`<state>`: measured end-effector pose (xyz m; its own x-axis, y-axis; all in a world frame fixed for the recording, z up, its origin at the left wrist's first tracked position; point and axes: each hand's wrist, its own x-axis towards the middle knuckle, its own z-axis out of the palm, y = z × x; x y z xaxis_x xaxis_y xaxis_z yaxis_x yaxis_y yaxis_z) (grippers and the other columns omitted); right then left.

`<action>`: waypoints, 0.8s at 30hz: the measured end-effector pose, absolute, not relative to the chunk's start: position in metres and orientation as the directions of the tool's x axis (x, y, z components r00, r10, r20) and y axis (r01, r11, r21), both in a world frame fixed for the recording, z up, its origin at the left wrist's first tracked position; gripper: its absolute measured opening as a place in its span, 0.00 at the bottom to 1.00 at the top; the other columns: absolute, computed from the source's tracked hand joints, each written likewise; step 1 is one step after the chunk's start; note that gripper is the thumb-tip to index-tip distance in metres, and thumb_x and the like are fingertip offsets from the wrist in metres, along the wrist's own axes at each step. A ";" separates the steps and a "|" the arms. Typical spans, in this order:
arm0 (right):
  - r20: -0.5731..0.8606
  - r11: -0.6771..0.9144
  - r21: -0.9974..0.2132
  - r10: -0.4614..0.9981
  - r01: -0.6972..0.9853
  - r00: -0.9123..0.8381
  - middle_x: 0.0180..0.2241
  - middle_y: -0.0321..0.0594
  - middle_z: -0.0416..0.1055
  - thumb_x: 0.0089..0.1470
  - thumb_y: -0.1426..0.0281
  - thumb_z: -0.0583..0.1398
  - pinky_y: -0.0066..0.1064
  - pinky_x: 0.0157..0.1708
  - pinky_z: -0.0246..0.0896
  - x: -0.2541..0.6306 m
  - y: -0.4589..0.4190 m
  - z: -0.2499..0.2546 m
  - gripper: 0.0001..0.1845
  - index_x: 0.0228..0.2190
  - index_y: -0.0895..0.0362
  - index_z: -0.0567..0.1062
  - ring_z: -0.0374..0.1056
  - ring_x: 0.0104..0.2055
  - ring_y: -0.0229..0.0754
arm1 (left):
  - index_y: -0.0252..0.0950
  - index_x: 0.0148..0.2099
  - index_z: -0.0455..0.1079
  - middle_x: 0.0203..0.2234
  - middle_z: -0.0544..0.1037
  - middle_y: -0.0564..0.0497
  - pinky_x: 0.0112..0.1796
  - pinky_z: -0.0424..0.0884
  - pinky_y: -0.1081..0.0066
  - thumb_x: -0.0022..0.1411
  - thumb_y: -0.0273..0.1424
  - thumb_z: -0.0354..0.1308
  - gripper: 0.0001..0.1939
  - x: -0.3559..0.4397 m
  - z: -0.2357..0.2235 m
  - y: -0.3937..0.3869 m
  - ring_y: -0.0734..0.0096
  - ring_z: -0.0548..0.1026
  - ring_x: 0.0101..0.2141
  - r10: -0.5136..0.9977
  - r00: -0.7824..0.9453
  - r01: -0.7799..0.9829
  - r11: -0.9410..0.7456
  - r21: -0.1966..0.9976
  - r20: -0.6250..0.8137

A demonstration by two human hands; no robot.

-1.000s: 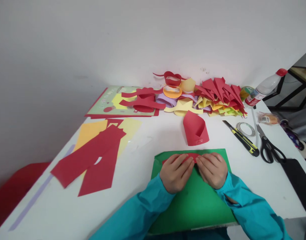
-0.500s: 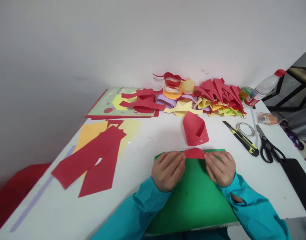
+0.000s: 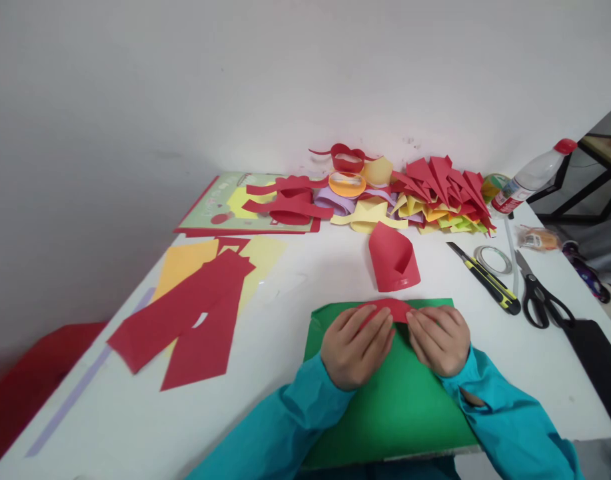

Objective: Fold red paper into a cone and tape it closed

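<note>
My left hand (image 3: 356, 347) and my right hand (image 3: 439, 339) lie side by side on a green paper sheet (image 3: 400, 407) at the table's near edge. Between them they pinch a small folded red paper piece (image 3: 392, 308); the fingers of both press on it and hide most of it. Both arms wear teal sleeves. Just beyond the green sheet stands a curled red paper cone (image 3: 392, 259).
Red and yellow paper sheets (image 3: 195, 313) lie at the left. A heap of coloured paper scraps (image 3: 410, 193) and a booklet (image 3: 230, 210) sit by the wall. At the right lie a utility knife (image 3: 485, 277), tape roll (image 3: 492, 259), scissors (image 3: 540, 297), a plastic bottle (image 3: 532, 177) and a black object (image 3: 598, 363).
My hands, spread apart half a second ago along the red piece, have come back together near its middle, with the left fingers again over it.
</note>
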<state>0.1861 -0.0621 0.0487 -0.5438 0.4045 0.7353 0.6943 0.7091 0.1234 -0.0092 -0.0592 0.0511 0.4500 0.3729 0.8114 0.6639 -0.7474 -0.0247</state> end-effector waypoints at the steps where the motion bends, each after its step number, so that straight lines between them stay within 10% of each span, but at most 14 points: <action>1: 0.730 0.723 0.127 0.395 0.680 -0.557 0.32 0.42 0.77 0.45 0.76 0.63 0.35 0.33 0.61 0.184 -0.063 0.048 0.15 0.38 0.64 0.73 0.69 0.36 0.43 | 0.32 0.42 0.71 0.36 0.80 0.47 0.35 0.72 0.63 0.54 0.25 0.59 0.11 -0.008 0.049 -0.059 0.61 0.76 0.37 0.371 0.471 0.654 -0.756 -0.034 0.800; 24: 0.771 0.630 0.116 0.430 0.768 -0.470 0.31 0.40 0.77 0.45 0.77 0.63 0.35 0.31 0.59 0.206 -0.059 0.057 0.16 0.39 0.61 0.73 0.70 0.34 0.43 | 0.32 0.39 0.71 0.32 0.80 0.46 0.30 0.71 0.64 0.46 0.20 0.63 0.14 -0.044 0.058 -0.039 0.58 0.75 0.34 0.392 0.391 0.772 -0.632 -0.065 0.833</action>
<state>0.2061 -0.0591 0.0570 -0.4701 0.4304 0.7706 0.7675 0.6304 0.1160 -0.0443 -0.0389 0.0579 0.3908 0.3924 0.8327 0.7724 -0.6318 -0.0648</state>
